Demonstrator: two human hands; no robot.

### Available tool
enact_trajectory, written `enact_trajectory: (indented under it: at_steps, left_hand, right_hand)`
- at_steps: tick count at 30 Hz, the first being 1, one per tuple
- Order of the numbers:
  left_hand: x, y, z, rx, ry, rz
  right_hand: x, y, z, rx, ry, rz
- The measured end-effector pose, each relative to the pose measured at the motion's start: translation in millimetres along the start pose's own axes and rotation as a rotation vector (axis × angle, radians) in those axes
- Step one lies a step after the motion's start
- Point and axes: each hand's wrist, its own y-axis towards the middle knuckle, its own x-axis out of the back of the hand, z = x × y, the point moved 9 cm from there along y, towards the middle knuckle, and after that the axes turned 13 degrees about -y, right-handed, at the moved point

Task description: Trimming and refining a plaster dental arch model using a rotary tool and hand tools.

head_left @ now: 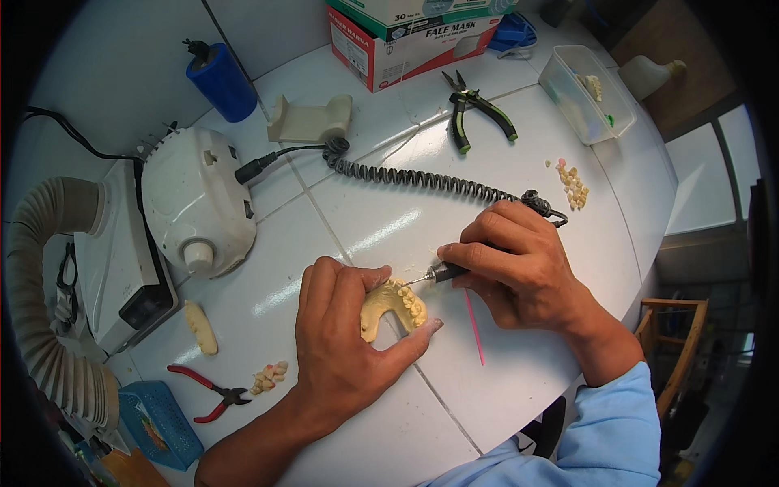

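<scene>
My left hand (341,341) grips a yellow horseshoe-shaped dental cast (396,304), with the thumb along its lower edge and fingers at its upper left. My right hand (515,272) holds a black rotary handpiece (449,269), its thin metal bit at the front teeth of the cast. The handpiece's coiled black cord (414,178) runs to a white control unit (182,199). A thin pink stick (475,329) lies beside my right hand. Pale fine debris is scattered just above the cast.
Red-handled pliers (199,377), small tooth pieces (268,377) and a blue basket (158,422) sit lower left, near a white machine with a ribbed hose (61,365). Green-handled pliers (483,114), boxes (410,53), a beige holder (308,122), a blue cylinder (223,85) and a plastic container (584,93) stand behind.
</scene>
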Motion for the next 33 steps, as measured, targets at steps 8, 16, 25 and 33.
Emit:
enact_trajectory:
  at_steps: [8, 16, 25, 33]
  left_hand:
    - [-0.2, -0.5, -0.2, 0.002, -0.003, 0.004]
    - [-0.3, -0.5, -1.6, -0.005, -0.011, 0.003]
    - [-0.2, -0.4, -2.4, -0.007, -0.014, 0.001]
    - [-0.5, 0.1, -3.4, -0.012, -0.013, 0.016]
  right_hand:
    - [-0.3, 0.4, 0.1, 0.001, 0.001, 0.011]
    - [0.4, 0.6, 0.1, -0.001, 0.007, 0.006]
    - [-0.1, -0.5, -0.4, 0.008, -0.008, 0.021]
    - [0.5, 0.2, -0.2, 0.002, -0.007, 0.012]
